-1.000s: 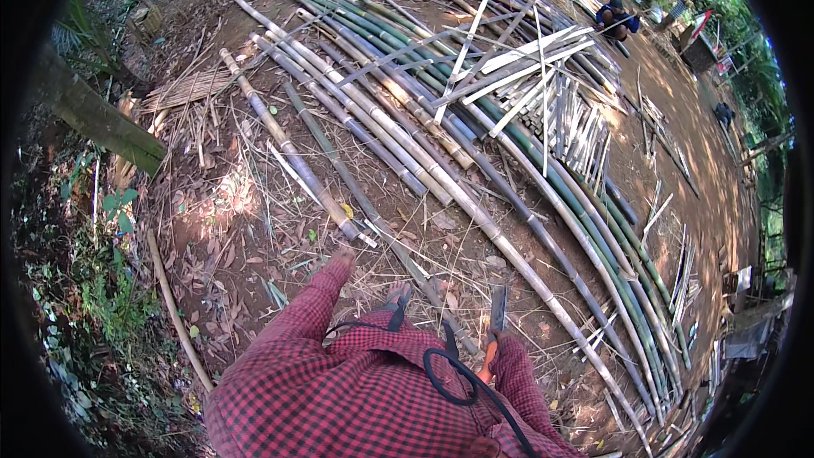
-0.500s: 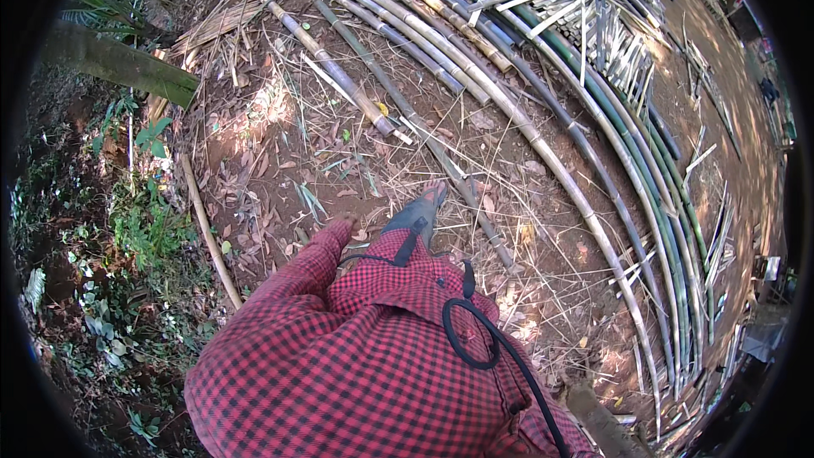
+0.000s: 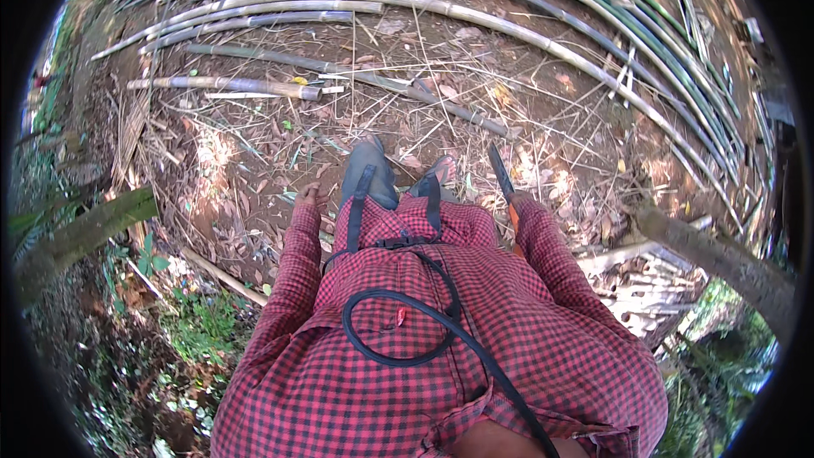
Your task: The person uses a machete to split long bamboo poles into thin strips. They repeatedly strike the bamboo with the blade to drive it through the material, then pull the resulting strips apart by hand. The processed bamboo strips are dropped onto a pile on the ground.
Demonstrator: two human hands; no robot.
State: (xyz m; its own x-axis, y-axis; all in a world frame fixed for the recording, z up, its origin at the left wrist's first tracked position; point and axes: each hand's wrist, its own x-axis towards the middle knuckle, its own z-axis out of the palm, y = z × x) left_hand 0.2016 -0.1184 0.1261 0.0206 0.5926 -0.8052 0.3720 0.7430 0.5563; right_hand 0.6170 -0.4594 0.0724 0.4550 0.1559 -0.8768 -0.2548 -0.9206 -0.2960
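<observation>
My left hand (image 3: 311, 195) hangs at my left side above the leaf-strewn ground. Its fingers look loosely apart, with nothing in them. At my right side, my right hand (image 3: 514, 198) is mostly covered by the checked sleeve. It is closed on a machete (image 3: 500, 171), whose dark, long blade points forward and away from me. An orange-brown part, apparently the handle, shows beside the cuff. In front of my feet lie a greenish bamboo pole (image 3: 373, 79) and a short, thick bamboo piece (image 3: 229, 85). Neither hand touches them.
Long bamboo poles (image 3: 543, 41) lie in a curved pile across the far side and right. A mossy trunk or beam (image 3: 93, 225) juts in at left, another beam (image 3: 721, 254) at right. Split pale pieces (image 3: 649, 293) lie beneath that one. Green plants (image 3: 203, 322) grow at lower left.
The view has swung to the right, so the bamboo now lies across the front. My right arm and the machete have come into view, and both feet show.
</observation>
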